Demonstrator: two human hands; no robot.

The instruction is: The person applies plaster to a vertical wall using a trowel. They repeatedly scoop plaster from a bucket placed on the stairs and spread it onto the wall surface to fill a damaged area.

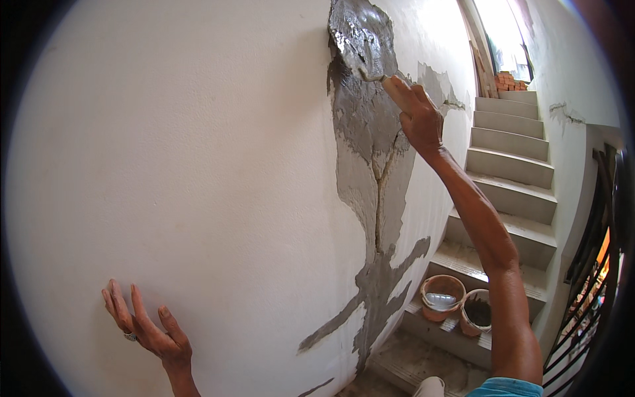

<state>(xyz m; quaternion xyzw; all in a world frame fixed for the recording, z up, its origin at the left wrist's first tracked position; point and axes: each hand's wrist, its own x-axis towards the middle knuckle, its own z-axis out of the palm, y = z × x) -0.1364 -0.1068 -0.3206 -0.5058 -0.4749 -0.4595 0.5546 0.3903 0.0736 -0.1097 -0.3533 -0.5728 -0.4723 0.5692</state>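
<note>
My right hand [423, 119] is wrapped round the handle of a trowel [395, 92], raised high against the white wall [218, 159]. Its bent metal neck shows; the blade blends into dark, wet mortar [360, 33] and is hard to make out. Below it, a band of grey mortar runs down the wall, with a branching open crack [378, 205] in its lower part. At the lower left my left hand [149, 331], with a ring on one finger, is held up at the wall. Its fingers are spread and hold nothing.
Concrete stairs [509, 159] climb along the wall's right side. Two buckets stand on a step: one [443, 298] with pale liquid, the other [476, 311] with dark mortar. Black metal railings [585, 298] line the right. Bricks [510, 83] and wooden boards [486, 73] are at the top.
</note>
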